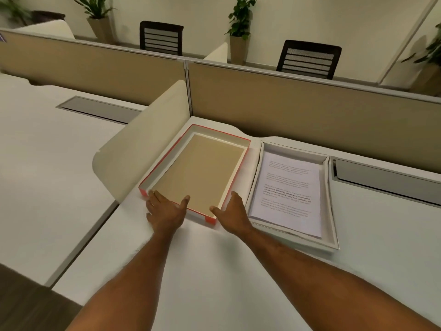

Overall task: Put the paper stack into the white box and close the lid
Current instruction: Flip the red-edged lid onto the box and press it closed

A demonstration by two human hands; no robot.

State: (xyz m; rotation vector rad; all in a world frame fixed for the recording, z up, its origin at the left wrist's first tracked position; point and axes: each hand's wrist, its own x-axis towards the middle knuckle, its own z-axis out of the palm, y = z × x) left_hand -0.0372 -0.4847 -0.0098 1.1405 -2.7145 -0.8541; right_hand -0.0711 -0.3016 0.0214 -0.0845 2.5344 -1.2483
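The white box (pixel 331 201) lies open on the desk at the right, and the printed paper stack (pixel 286 192) rests inside it. To its left the lid (pixel 164 161) lies upside down, red outside, white walls, tan inside. My left hand (pixel 164 211) is at the lid's near left corner, fingers spread on the rim and thumb over the near edge. At the lid's near right corner is my right hand (pixel 232 212), fingers apart, thumb touching the edge. Neither hand has closed around the lid.
A cream curved divider (pixel 143 149) stands just left of the lid. A tan partition wall (pixel 310 111) runs behind the desk. A grey cable tray (pixel 386 177) sits right of the box. Chairs and potted plants stand beyond the partition.
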